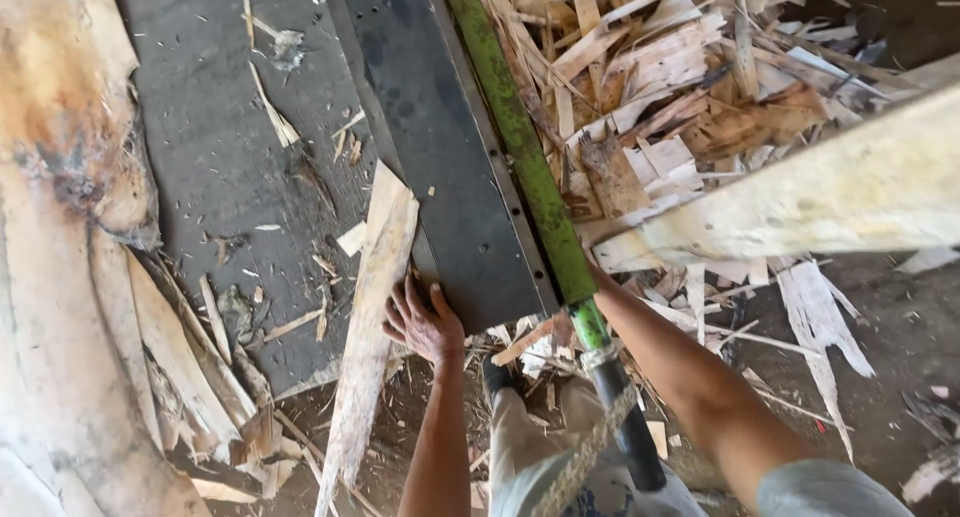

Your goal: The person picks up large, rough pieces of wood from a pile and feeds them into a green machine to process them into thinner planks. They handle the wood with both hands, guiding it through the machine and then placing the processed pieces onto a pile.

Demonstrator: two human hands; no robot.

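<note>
Left hand (424, 322) is resting open-fingered against long pale wood strip (367, 347) at dark metal plate (440, 157); right hand hidden behind green pole (525, 147), grip can't tell. Offcuts (660, 87) already piling behind; strip looks mid-handling.

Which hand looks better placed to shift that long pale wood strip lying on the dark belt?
Probably the left. The left hand already rests open against the wood strip at the belt edge. The right hand is hidden behind the green bar, farther from it.
</note>
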